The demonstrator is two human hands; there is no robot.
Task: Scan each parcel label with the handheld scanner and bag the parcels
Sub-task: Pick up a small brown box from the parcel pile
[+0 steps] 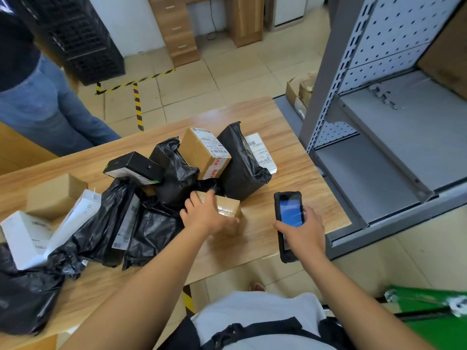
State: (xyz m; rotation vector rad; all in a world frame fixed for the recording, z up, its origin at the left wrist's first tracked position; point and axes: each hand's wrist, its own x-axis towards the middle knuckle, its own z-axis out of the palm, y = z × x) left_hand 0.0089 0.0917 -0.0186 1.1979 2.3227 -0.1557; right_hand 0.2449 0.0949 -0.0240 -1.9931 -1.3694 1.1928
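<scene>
Both arms reach forward, left hand (pixel 207 215) spread palm-down, right hand (pixel 303 233) curled closed.

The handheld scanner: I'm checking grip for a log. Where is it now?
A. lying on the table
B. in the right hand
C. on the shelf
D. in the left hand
B: the right hand grips the handheld scanner, while the left hand rests on a cardboard parcel.

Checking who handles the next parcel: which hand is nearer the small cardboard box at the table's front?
Left. The left hand rests on the small cardboard box; the right hand is off to its right, holding the scanner.
</scene>
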